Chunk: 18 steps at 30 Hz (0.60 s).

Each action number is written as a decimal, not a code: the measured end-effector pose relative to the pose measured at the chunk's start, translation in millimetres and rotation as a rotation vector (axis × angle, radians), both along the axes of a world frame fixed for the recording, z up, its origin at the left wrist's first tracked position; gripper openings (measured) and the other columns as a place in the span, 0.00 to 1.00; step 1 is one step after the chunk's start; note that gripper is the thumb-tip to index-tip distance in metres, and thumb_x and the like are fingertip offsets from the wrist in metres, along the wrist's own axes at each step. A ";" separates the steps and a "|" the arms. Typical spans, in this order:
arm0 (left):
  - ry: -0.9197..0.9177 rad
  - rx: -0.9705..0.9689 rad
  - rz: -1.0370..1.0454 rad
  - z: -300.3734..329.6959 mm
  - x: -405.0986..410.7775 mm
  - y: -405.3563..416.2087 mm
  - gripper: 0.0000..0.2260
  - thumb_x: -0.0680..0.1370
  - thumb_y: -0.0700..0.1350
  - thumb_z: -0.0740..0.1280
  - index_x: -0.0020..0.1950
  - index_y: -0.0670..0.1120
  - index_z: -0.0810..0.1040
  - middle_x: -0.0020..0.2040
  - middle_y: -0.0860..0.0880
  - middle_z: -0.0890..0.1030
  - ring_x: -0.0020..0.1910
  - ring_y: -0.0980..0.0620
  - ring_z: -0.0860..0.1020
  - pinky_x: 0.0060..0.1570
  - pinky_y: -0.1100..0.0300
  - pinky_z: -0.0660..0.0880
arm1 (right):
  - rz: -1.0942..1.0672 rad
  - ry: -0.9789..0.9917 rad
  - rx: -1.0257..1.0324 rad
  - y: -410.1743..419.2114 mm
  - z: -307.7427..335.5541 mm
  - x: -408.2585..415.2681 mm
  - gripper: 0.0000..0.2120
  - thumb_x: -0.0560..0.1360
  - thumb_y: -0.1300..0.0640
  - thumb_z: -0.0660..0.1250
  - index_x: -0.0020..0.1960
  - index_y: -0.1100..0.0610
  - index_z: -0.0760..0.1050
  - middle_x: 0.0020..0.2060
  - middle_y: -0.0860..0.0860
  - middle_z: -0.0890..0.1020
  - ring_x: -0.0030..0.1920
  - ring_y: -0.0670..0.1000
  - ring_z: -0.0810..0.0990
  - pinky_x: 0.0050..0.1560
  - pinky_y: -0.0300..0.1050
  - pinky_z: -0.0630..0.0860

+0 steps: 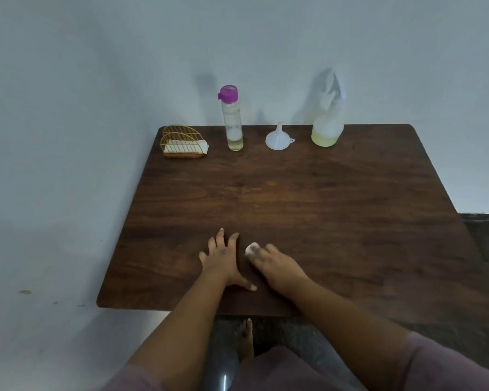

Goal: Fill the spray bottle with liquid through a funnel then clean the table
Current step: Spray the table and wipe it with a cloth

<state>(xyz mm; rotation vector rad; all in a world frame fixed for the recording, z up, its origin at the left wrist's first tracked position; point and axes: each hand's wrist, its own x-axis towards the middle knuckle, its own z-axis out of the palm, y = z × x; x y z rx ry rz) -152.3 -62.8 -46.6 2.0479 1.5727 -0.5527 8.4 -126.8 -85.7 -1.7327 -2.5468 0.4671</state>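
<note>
Looking down at my dark wooden table [322, 207] against the pale wall [96, 80]: left hand [223, 258] splayed flat, right hand [277, 266] blurred, pinching a small white wad [251, 249].

Worktop [294, 198] of dark wood grain, smooth with dull sheen. Funnel [277, 138] and spray bottle [326, 128] of translucent plastic. Napkin holder [182, 141] of thin gold-coloured wire.

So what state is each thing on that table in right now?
Spray bottle: upright, partly filled with yellowish liquid.
Purple-capped bottle: upright, capped, nearly empty.
Funnel: upside down on the table.
Napkin holder: holds napkins.
Left hand: flat, fingers spread.
Right hand: holds white wad.
</note>
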 end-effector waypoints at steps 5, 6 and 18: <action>-0.029 0.014 -0.009 3.5 14.7 21.7 0.63 0.57 0.67 0.79 0.79 0.55 0.41 0.80 0.47 0.38 0.78 0.41 0.44 0.72 0.36 0.54 | -0.877 -0.080 -0.001 -10.8 3.5 115.8 0.20 0.80 0.61 0.51 0.71 0.58 0.63 0.68 0.58 0.67 0.67 0.59 0.65 0.64 0.53 0.68; -0.026 0.010 -0.020 2.4 17.4 22.8 0.63 0.57 0.67 0.78 0.79 0.55 0.40 0.80 0.47 0.39 0.78 0.41 0.44 0.73 0.36 0.54 | -1.023 -0.067 0.005 -12.8 4.9 121.9 0.18 0.79 0.63 0.51 0.68 0.61 0.66 0.65 0.59 0.69 0.65 0.60 0.67 0.61 0.53 0.70; -0.021 -0.056 -0.331 4.8 31.1 52.5 0.67 0.55 0.70 0.77 0.79 0.51 0.38 0.78 0.46 0.45 0.76 0.41 0.49 0.73 0.40 0.55 | -0.836 -0.006 -0.114 -2.0 10.7 75.8 0.23 0.83 0.59 0.46 0.77 0.60 0.51 0.73 0.60 0.59 0.68 0.62 0.65 0.64 0.56 0.71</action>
